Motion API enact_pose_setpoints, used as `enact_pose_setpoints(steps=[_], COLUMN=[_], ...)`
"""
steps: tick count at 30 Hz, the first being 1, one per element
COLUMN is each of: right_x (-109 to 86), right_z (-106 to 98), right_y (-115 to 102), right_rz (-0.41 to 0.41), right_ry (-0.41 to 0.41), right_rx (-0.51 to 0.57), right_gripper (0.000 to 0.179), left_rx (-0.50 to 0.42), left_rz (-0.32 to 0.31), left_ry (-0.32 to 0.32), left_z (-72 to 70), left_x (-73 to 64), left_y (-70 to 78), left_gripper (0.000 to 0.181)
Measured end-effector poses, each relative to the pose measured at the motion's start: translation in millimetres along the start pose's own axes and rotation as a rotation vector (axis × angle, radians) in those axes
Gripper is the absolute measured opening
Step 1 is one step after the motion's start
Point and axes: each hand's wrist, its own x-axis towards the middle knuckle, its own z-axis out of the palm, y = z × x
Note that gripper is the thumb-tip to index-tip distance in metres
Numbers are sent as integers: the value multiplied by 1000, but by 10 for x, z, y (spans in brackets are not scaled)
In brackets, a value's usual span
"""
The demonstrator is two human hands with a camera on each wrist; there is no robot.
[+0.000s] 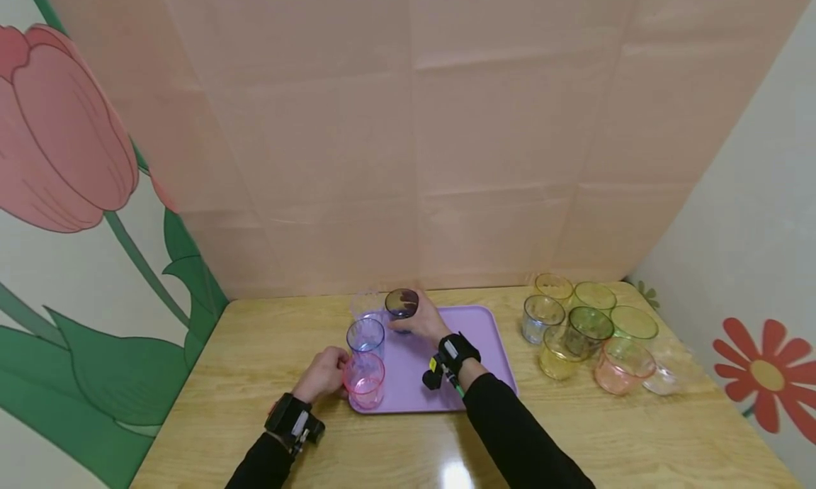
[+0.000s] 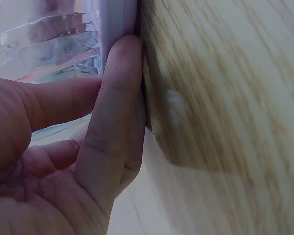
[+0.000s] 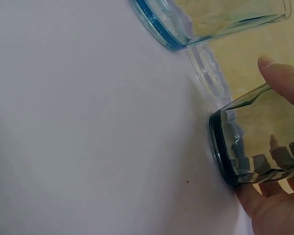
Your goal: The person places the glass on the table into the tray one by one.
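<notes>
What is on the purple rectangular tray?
A transparent pink cup, blue cup and colourless cup; the right hand holds a dark transparent cup there. That wrist covers part of the tray.

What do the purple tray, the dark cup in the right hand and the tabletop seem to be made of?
The purple tray looks like smooth, low-sheen plastic: even colour, rounded corners. The dark cup seems to be glossy tinted glass, perhaps plastic: see-through walls, shiny thick base. The tabletop could be wood or wood-look laminate with a slight shine: streaky grain, bright glare spot.
</notes>
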Motion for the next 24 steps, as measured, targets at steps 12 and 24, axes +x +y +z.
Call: enact_pose_setpoints(steps=[12,24], right_x=[8,-35], right_z=[-18,-146], right_y=[49,85], right_rz=[10,44], right_ry=[-56,-118], right_rx=[112,118], right_gripper=[86,100], left_rx=[9,-36], left_rz=[-14,-26], left_ry=[-4,-15], left_z=[4,1], left_x=[5,9], left_y=[-4,-16], left_gripper=[25,24])
